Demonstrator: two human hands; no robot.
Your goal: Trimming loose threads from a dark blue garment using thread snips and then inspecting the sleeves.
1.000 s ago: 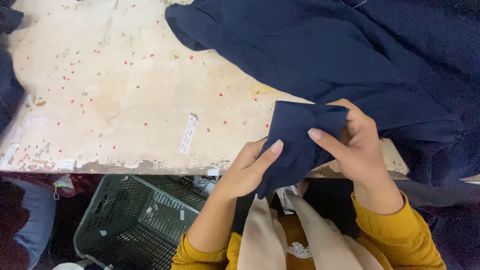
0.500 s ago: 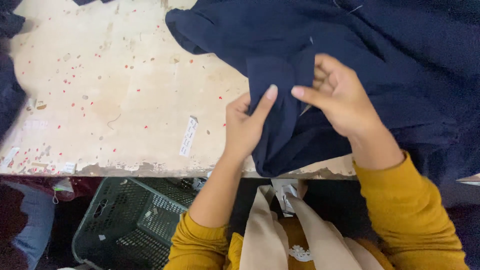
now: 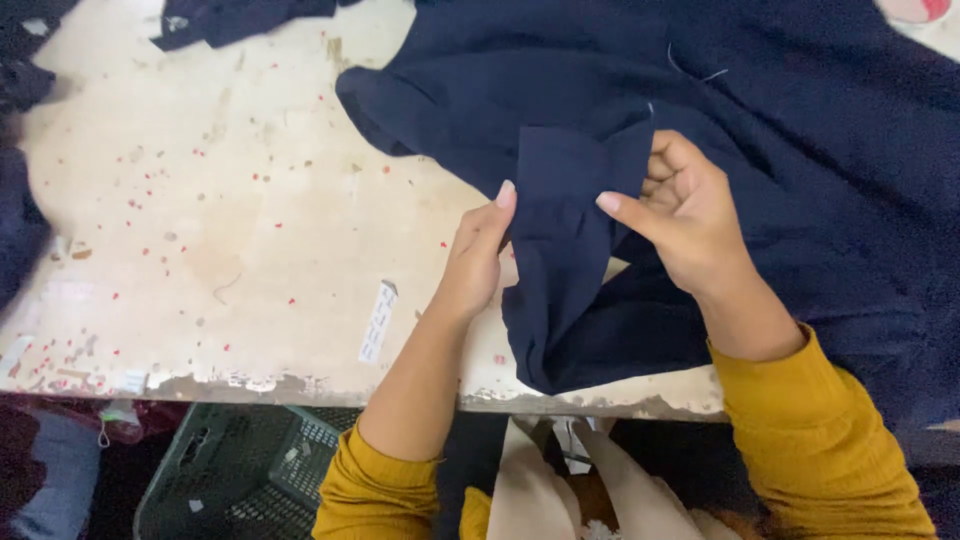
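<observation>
A folded piece of dark navy fabric stands between my hands at the table's near edge. My left hand presses its left side with the fingers up along the cloth. My right hand grips its upper right corner between thumb and fingers. Behind it a large navy garment spreads over the right half of the worn, cream table. Both my sleeves are mustard yellow.
A small white paper strip lies near the table's front edge. More dark cloth lies at the far left and top left. Below the edge sits a dark green plastic crate.
Both hands have carried the folded navy piece up from the table's front edge toward the big garment. The piece now hangs longer between them.
</observation>
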